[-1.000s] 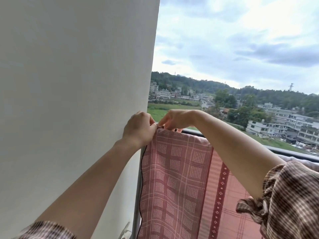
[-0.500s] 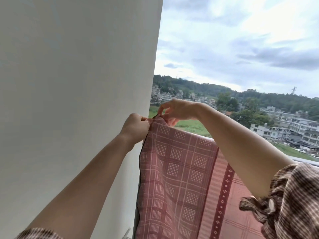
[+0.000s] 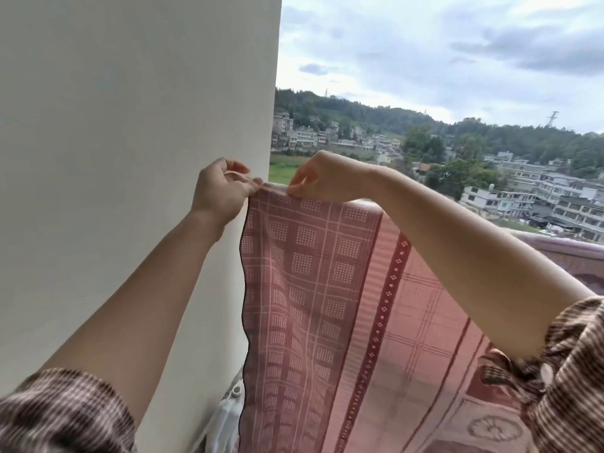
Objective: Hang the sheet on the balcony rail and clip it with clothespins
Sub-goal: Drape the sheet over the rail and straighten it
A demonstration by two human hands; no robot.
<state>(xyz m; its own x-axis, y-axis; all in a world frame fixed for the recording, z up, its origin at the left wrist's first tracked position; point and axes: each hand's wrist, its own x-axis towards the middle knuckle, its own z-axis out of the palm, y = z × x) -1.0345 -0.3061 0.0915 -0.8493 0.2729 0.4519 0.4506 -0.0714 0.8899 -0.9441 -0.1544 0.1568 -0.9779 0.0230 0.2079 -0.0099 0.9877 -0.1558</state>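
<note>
Two hands are up high at the top corner of the sheet [image 3: 310, 289], right next to the big white wall [image 3: 130, 142] on the left. The left hand [image 3: 222, 194] pinches the very corner with its fingers curled. The right hand [image 3: 315, 181] is just beside it and pinches the top edge with thumb and finger. Something small and pale sits in the left hand's fingers. It may be a clothespin, but I cannot tell.

The sheet is pink and red with squares full of dots and a dark red stripe. It hangs down on the near side and runs off to the right along the top. I think the rail is under that top fold, but the cloth hides it.

It looks like the hanging part is almost done and the corner is being pulled neat and flat. I see no pin on the sheet yet. Next, one hand should keep the corner tight while the other pushes a pin down over the cloth and the rail.

I see no words or labels on anything. Far away there are houses [image 3: 539, 197] and green hills, too small to read.
</note>
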